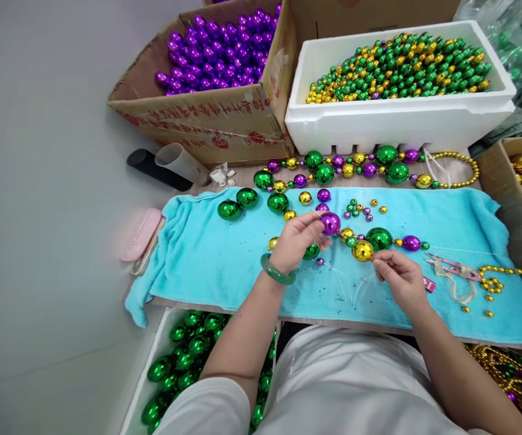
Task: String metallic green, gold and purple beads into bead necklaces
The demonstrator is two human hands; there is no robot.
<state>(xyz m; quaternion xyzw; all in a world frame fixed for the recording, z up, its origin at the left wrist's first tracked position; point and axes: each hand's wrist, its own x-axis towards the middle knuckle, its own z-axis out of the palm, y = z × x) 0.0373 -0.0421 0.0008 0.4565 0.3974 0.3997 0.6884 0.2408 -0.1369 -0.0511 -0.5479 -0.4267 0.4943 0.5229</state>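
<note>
My left hand [301, 237], with a green bangle [278, 269] at the wrist, has thumb and fingers pinched at a large purple bead [330, 224]. A thin needle [316, 212] sticks out above those fingers. The fingertips of my right hand [399, 277] close at the right end of a gold bead [363, 250]. Between and beyond the hands, a strung row includes a green bead [379, 239] and a smaller purple bead [411, 243], its thread running right across the blue towel [243, 272]. Loose large green beads [247, 197] and small mixed beads [368, 212] lie around.
A finished-looking bead strand [324, 174] lies behind the towel. Behind it stand a cardboard box [197, 124] of purple beads and a white foam box [397, 124] of mixed beads. Thread snips [455, 267] rest at right. A pink case [141, 234] sits left.
</note>
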